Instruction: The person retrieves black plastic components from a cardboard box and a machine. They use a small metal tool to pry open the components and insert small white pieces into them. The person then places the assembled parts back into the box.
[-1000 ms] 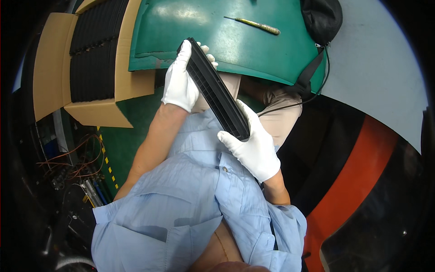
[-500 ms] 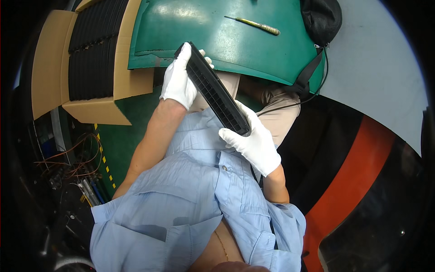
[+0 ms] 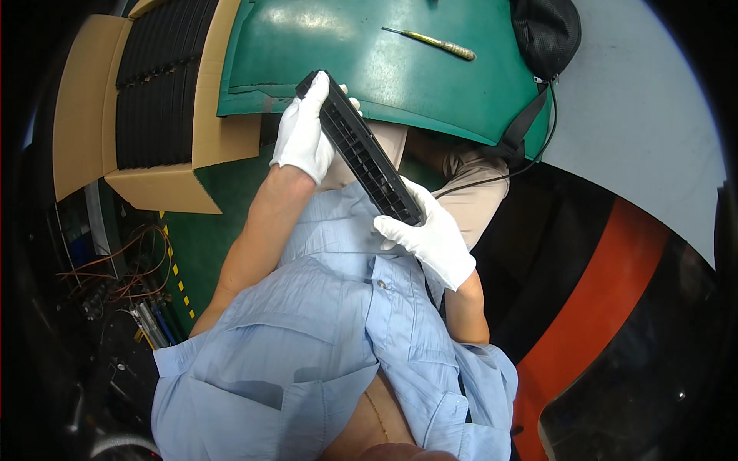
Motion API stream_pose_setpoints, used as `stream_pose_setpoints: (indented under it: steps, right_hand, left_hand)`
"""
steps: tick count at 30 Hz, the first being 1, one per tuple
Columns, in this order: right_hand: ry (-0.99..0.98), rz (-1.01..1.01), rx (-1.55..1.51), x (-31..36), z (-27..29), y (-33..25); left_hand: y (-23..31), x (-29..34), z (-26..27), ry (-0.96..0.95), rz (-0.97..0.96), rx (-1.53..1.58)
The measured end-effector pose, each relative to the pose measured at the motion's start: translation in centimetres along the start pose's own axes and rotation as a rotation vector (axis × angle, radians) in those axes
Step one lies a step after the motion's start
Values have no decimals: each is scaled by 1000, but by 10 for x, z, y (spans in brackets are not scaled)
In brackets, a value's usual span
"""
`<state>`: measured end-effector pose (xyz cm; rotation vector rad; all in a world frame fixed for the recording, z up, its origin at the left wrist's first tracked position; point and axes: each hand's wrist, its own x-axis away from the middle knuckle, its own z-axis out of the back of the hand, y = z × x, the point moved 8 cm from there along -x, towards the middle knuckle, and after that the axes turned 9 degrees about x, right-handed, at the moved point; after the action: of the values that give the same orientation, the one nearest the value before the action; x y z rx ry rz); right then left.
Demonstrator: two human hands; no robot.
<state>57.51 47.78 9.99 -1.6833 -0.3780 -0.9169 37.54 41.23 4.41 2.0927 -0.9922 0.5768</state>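
Both my hands wear white gloves and hold one long black slotted plastic strip (image 3: 361, 150) that runs diagonally over my lap. My left hand (image 3: 304, 134) grips its upper far end, close to the edge of the green table mat (image 3: 384, 69). My right hand (image 3: 430, 240) grips its lower near end, just above my light blue shirt. The strip shows rows of small openings along its face.
An open cardboard box (image 3: 154, 92) packed with several more black strips stands at the left. A thin yellow-handled tool (image 3: 430, 42) lies on the green mat. A black bag (image 3: 546, 31) with a strap hangs at the mat's right end. Loose cables (image 3: 108, 276) lie on the floor lower left.
The strip and both hands have shifted slightly toward my body and down; both grips stay as they were.
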Motion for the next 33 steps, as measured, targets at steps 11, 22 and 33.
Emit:
stream_pose_setpoints:
  steps: [11, 22, 33]
  right_hand:
    - [-59, -8, -60, -7, -1, 6]
    - [-36, -32, 2, -19, -20, -28]
    - [274, 554, 1222, -51, -116, -121]
  left_hand:
    - [1, -5, 4, 46, -39, -44]
    - [13, 18, -23, -40, -59, -33]
    - [68, 40, 14, 136, -276, -426]
